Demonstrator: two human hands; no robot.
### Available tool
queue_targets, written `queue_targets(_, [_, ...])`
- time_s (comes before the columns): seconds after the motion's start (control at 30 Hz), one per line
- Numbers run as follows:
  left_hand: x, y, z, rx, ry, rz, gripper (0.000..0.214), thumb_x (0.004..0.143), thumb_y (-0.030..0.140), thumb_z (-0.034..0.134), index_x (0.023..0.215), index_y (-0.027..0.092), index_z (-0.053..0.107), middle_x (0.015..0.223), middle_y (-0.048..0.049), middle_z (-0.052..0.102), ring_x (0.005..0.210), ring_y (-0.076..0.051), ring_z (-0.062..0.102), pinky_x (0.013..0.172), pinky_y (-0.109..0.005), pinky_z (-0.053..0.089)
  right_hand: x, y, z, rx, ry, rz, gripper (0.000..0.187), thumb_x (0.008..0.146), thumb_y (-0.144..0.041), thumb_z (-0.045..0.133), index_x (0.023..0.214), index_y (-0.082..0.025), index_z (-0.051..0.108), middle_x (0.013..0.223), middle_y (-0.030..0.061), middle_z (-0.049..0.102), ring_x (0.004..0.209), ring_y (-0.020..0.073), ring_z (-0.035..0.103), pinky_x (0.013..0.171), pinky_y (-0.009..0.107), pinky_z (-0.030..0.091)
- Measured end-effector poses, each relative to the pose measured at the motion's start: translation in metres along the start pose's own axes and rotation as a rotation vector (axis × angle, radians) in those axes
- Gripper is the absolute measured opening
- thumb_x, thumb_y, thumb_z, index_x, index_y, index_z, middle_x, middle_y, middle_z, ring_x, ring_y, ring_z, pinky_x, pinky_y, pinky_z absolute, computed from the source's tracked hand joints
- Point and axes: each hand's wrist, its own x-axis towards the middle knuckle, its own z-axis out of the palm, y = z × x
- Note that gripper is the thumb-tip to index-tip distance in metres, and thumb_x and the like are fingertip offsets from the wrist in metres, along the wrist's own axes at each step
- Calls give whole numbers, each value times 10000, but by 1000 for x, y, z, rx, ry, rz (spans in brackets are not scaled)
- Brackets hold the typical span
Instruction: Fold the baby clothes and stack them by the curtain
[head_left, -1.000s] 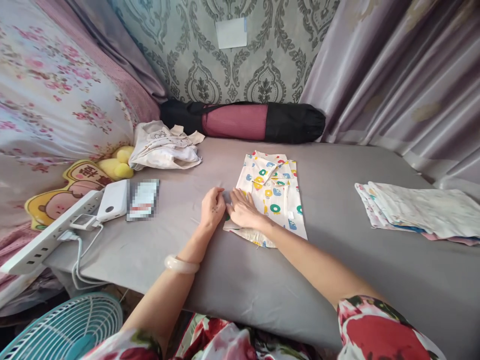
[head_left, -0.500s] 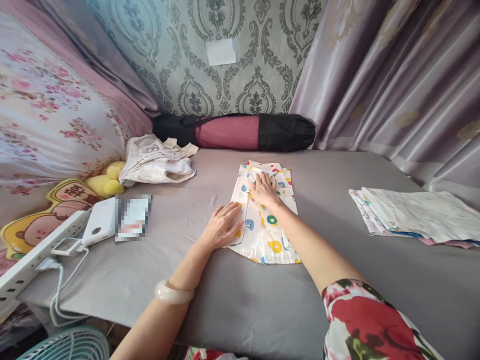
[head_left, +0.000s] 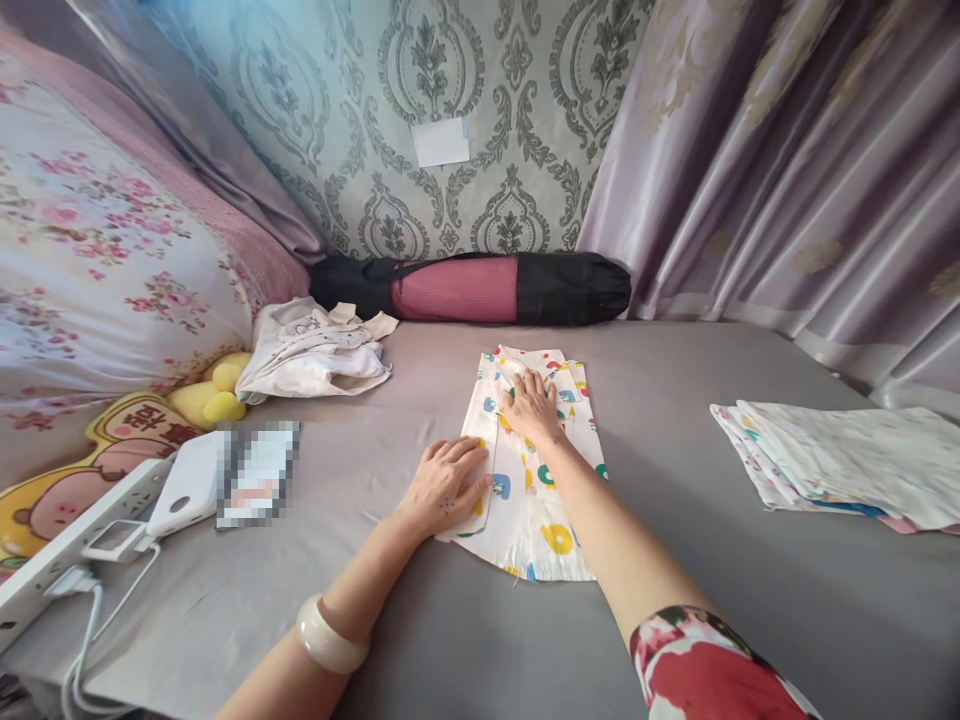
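Observation:
A white garment (head_left: 517,520) with a colourful print lies on the grey sheet in front of me, its sides folded inward. My left hand (head_left: 448,487) rests flat on its left edge, fingers stretched out over the folded part. Higher up on the cloth, my right hand (head_left: 531,405) lies palm down with its fingers spread. Neither hand grips the fabric. My right forearm covers part of the garment's right side. Which kind of garment it is, I cannot tell for sure.
Folded clothes (head_left: 847,460) are stacked at the right. A crumpled white garment (head_left: 315,350) lies at the back left, near a long black and pink bag (head_left: 457,290) along the wall. At left are a power strip (head_left: 82,530), a white device (head_left: 191,480) and a plush toy (head_left: 112,440).
The view has tilted slightly upward, so everything sits lower in the picture. Both hands stay in nearly the same places on the garment.

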Motion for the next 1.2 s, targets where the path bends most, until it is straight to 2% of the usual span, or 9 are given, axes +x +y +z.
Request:
queue_targets(0.1, [16, -2, -2, 47, 22, -6, 308, 976, 360, 386, 1132, 243, 625, 1143, -76, 671, 1056, -219, 602, 943, -393, 391, 0, 1, 3, 4, 35, -2, 576, 981, -396, 262, 1471, -113, 371, 1570, 136, 281, 1445, 282, 196, 1152, 516, 115])
queue_targets(0.17, [30, -4, -1, 103, 29, -43, 299, 982, 315, 356, 1055, 234, 634, 1029, -65, 684, 958, -210, 613, 864, -368, 396, 0, 1, 5, 6, 59, -3, 571, 978, -398, 275, 1465, -120, 384, 1565, 135, 293, 1442, 278, 207, 1154, 503, 120])
queue_targets(0.27, [54, -8, 6, 173, 36, -120, 283, 972, 262, 349, 983, 224, 629, 961, -64, 682, 911, -215, 614, 789, -350, 385, 1, 3, 7, 11, 76, 1, 554, 972, -397, 298, 1451, -142, 411, 1559, 125, 311, 1437, 275, 222, 1152, 498, 132])
queue_targets(0.4, [88, -18, 18, 245, 50, -233, 255, 956, 263, 373, 895, 199, 613, 916, -83, 686, 892, -237, 621, 776, -362, 378, 0, 4, 8, 17, 100, -11, 545, 976, -395, 296, 1440, -142, 426, 1547, 123, 338, 1432, 277, 236, 1150, 495, 139])
queue_targets(0.57, [125, -27, 25, 274, 79, -273, 258, 952, 294, 384, 901, 180, 610, 1014, -117, 665, 989, -267, 594, 828, -387, 394, -2, 4, 9, 13, 131, -13, 539, 976, -403, 311, 1428, -140, 444, 1548, 121, 338, 1430, 280, 241, 1146, 491, 146])
queue_targets(0.73, [149, -33, 24, 248, 88, -296, 215, 928, 268, 426, 1029, 162, 583, 1125, -144, 628, 1103, -283, 548, 905, -407, 411, -1, 4, 9, 21, 134, -13, 538, 972, -397, 316, 1419, -133, 457, 1537, 126, 357, 1422, 282, 261, 1144, 496, 150])
queue_targets(0.87, [159, -43, 29, 165, 90, -197, 287, 927, 207, 404, 1180, 185, 540, 1327, -131, 564, 1268, -240, 473, 1043, -408, 360, 0, 4, 9, 28, 122, -4, 543, 967, -398, 324, 1422, -132, 454, 1542, 127, 346, 1426, 287, 253, 1146, 505, 141])
queue_targets(0.97, [163, -51, 37, 123, 52, -195, 374, 956, 227, 340, 1296, 200, 494, 1453, -106, 478, 1384, -226, 368, 1134, -431, 268, -1, 4, 9, 30, 117, -3, 536, 963, -388, 335, 1422, -137, 454, 1546, 124, 339, 1426, 286, 252, 1146, 508, 142])
queue_targets(1.2, [165, -59, 47, 155, -48, -212, 500, 979, 284, 235, 1447, 174, 372, 1541, -102, 357, 1442, -239, 275, 1175, -452, 196, 2, 5, 5, 96, 136, -7, 482, 958, -351, 359, 1374, -152, 498, 1515, 129, 391, 1400, 282, 300, 1132, 498, 181])
